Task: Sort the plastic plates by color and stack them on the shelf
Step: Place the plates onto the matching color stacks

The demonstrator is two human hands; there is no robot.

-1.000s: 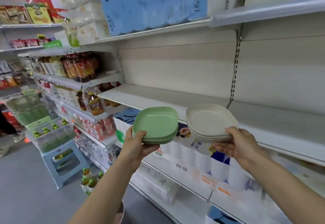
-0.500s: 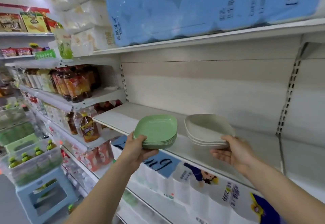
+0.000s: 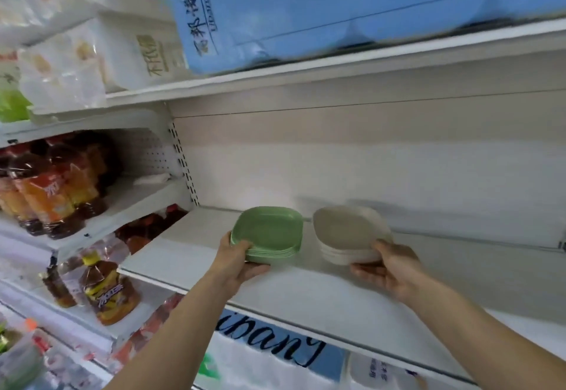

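Moved over shelf — left grip clasps green plates, right grip cream plates.

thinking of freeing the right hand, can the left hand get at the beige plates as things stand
Probably not yet: the left hand is full, gripping the green plates. The beige plates, held by the right hand, are close beside them with nothing between.

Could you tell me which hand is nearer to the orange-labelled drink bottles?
Left. The left hand, gripping the green plate stack, is right of the orange-labelled drink bottles; the right hand, holding the beige plate stack, is farther right.
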